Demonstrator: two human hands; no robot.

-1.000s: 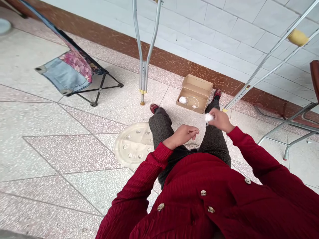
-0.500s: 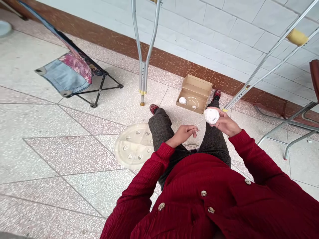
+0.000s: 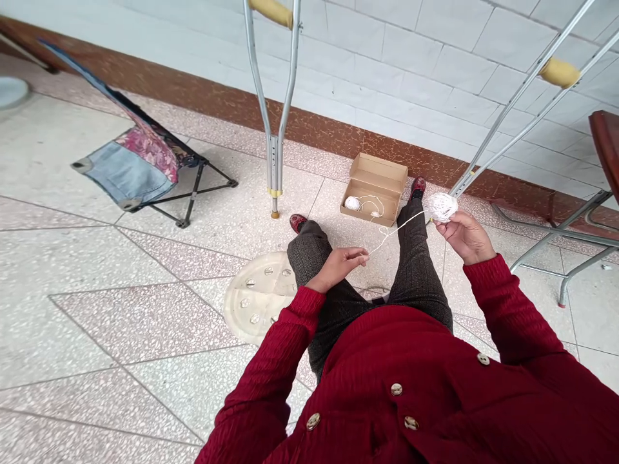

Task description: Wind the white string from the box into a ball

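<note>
My right hand (image 3: 465, 236) grips a ball of white yarn (image 3: 442, 207) by its lower side, out to the right above my knee. A slack strand of yarn (image 3: 405, 223) with a small loop in it runs from the ball to my left hand (image 3: 342, 265), which pinches it between thumb and fingers over my lap. On the floor between my feet lies an open cardboard box (image 3: 369, 218). Inside it rest a second white yarn ball (image 3: 353, 203) and a smaller white bit of yarn, joined by a curved strand.
One metal crutch (image 3: 273, 154) leans on the wall in front of me, another crutch (image 3: 500, 119) to the right. A folding chair (image 3: 130, 167) stands at left. Beside my leg lies a round perforated mat (image 3: 242, 283); a metal-legged seat (image 3: 556, 248) is at far right.
My right hand has moved right with the yarn ball, and my left hand slightly left. The strand between them is longer and now hangs slack with a loop.
</note>
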